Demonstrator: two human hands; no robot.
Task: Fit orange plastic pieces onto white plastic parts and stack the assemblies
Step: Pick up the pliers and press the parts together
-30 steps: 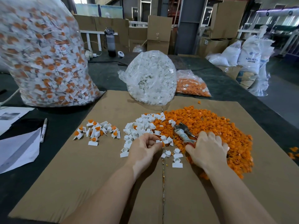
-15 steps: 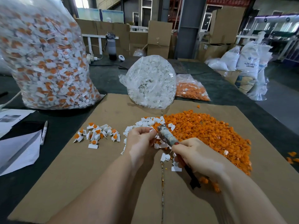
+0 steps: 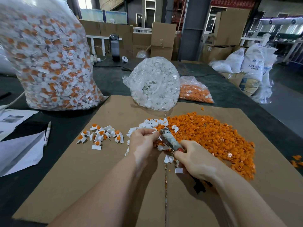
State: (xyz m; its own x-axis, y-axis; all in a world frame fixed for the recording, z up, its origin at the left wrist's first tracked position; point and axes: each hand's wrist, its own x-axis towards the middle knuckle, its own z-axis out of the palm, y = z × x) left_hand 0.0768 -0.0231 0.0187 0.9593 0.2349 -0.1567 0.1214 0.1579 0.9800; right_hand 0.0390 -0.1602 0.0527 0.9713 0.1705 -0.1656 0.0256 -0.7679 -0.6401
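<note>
Both hands now sit a little higher than half a second ago, tool tip nearer the left fingers. Assemblies (image 3: 100, 135) lie at left on the cardboard (image 3: 82, 177). Left hand (image 3: 143, 144) curls around a white part, mostly hidden. Right hand (image 3: 195, 161) grips the tool (image 3: 169, 140) beside the orange pile (image 3: 213, 138).

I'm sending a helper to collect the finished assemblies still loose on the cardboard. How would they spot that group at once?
Start at the brown cardboard sheet. On its left part, apart from the big orange pile, lies a small cluster of finished assemblies. Unlike the plain white parts nearby, each white piece carries an orange insert.
</note>
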